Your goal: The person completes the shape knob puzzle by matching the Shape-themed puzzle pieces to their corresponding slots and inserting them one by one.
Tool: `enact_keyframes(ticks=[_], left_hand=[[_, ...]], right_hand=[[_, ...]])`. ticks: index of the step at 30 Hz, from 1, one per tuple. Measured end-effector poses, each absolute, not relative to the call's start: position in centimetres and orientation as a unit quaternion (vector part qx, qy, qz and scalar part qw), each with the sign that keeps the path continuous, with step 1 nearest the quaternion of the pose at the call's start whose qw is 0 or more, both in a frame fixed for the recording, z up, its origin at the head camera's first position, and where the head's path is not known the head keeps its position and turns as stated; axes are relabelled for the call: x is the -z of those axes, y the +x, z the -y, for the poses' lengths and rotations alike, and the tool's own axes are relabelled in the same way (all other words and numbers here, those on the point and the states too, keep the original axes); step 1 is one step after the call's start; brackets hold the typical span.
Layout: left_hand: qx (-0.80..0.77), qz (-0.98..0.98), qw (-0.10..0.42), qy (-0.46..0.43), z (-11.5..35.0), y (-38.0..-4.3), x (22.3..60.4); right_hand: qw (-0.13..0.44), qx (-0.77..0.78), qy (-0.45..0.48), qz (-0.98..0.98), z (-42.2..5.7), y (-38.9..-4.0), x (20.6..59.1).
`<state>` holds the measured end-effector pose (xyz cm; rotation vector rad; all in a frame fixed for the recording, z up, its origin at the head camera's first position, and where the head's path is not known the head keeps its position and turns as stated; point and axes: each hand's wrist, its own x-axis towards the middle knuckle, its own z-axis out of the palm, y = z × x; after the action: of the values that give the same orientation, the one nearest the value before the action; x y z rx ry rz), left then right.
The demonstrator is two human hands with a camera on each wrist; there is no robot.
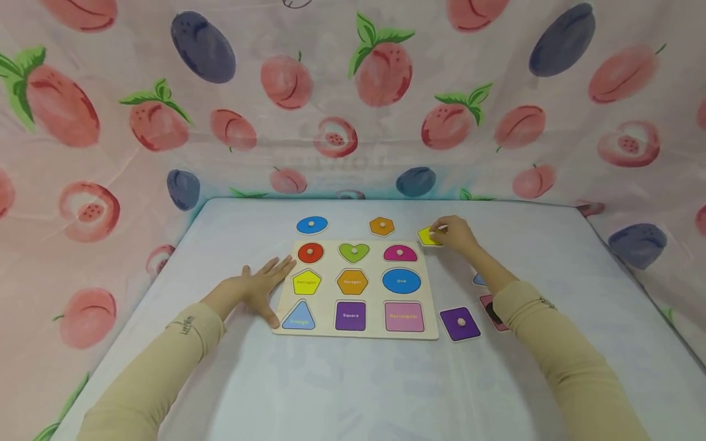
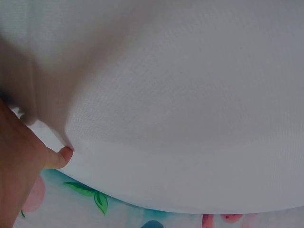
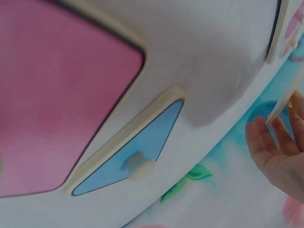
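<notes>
A pale wooden shape puzzle board [image 1: 325,300] lies on the table, with a red circle, green heart and magenta half-circle knobbed pieces in its top row. My left hand [image 1: 261,291] rests at its left edge, fingers spread, thumb at the near corner. Beyond the far right corner my right hand [image 1: 456,236] pinches a yellow pentagon piece [image 1: 426,236]; in the right wrist view that piece [image 3: 287,97] shows nearly edge-on between the fingers. The lower two rows show printed shapes with words, such as the orange hexagon [image 1: 352,282] and purple square [image 1: 350,316].
Behind the board lie a blue oval piece [image 1: 312,225] and an orange hexagon piece [image 1: 382,226]. Right of it are a purple square piece [image 1: 453,317], a pink piece [image 1: 489,306] partly hidden by my sleeve, and a blue triangle piece [image 3: 152,149]. A fruit-print cloth [image 1: 380,141] hangs behind.
</notes>
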<state>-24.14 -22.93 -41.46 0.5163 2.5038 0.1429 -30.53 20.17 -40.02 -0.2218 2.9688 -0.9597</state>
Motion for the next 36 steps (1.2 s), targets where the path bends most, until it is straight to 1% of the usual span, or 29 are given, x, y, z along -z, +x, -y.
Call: enact_keyframes(ticks=[6,17,23,31,36], left_hand=[[-0.042,-0.938,0.282,0.195,23.2,-24.3,41.6],[-0.053,-0.938,0.282,0.195,23.2,-24.3,41.8],[-0.042,-0.938,0.285,0.193,23.0,-24.4,41.7],[-0.045,-0.939,0.283,0.191,22.8,-24.3,41.4],[-0.046,-0.938,0.283,0.193,22.9,-24.2,41.3]], right_hand=[[0.026,0.316,-0.064,-0.946,-18.0,-30.0,40.2],[0.029,0.329,-0.134,-0.934,-13.8,-28.7,40.0],[0.04,0.348,-0.172,-0.921,-11.5,-28.0,39.9],[0.027,0.35,-0.227,-0.909,-8.4,-27.4,39.8],[0.047,0.329,-0.233,-0.914,-6.2,-27.3,40.2]])
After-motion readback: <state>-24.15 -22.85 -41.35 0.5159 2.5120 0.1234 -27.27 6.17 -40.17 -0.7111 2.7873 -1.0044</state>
